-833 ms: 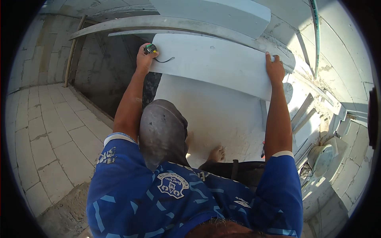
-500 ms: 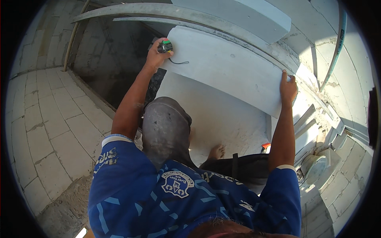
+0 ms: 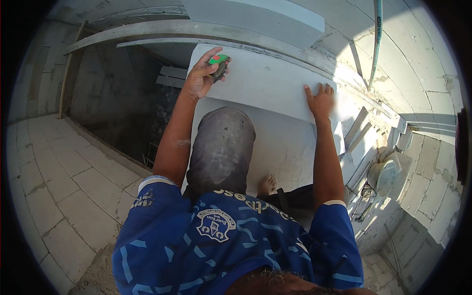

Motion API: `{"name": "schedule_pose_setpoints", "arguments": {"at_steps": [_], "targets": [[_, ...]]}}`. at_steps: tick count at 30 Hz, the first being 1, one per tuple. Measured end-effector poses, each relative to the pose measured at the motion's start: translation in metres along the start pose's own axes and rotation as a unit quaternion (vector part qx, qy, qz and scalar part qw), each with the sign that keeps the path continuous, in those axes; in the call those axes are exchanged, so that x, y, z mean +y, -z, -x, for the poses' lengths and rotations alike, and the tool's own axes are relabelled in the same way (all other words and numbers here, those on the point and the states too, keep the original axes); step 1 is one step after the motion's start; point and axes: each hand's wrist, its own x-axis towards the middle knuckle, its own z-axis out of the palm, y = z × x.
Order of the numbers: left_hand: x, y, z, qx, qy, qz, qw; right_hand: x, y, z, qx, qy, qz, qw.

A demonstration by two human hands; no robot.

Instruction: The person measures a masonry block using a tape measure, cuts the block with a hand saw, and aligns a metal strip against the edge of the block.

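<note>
In my left hand (image 3: 201,76), near the left end of a long white board (image 3: 260,81), is a green and black tape measure (image 3: 220,67) with a red button, gripped and tilted. My right hand (image 3: 319,101) rests on the board's right part, fingers apart, slightly blurred on its outer side. The board lies across in front of me, above a pale, dusty lower surface (image 3: 273,147). My bent knee (image 3: 221,147) in dark trousers rises between my forearms, just short of the board, and a bare foot (image 3: 267,184) shows on the lower surface.
A dark opening (image 3: 113,98) lies left, beside a pale block floor (image 3: 59,177) and a wooden pole (image 3: 73,69). Beyond the board run a long beam (image 3: 132,32) and a grey slab (image 3: 255,14). Right are a hose (image 3: 377,44), boards (image 3: 356,128) and a bucket (image 3: 381,179).
My left hand has turned the tape measure and moved it inward from the board's end. My right hand has spread its fingers on the board, off its edge. My knee has shifted up and right.
</note>
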Motion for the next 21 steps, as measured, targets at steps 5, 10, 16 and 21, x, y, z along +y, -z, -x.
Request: {"name": "schedule_pose_setpoints", "arguments": {"at_steps": [5,10,16,21], "targets": [[0.026,-0.025,-0.01,-0.145,-0.025,-0.016,0.989,-0.037,0.01,0.055,-0.137,0.009,0.014,0.99],[0.036,-0.053,-0.014,-0.228,-0.008,0.032,0.973,-0.031,0.011,0.056,-0.17,-0.016,0.005,0.985],[0.026,-0.067,-0.035,-0.155,0.172,0.057,0.971,-0.041,0.024,0.041,-0.203,-0.051,0.042,0.977],[0.014,-0.086,-0.057,-0.188,0.157,-0.163,0.956,-0.077,0.062,0.019,-0.309,-0.13,-0.239,0.911]]}}
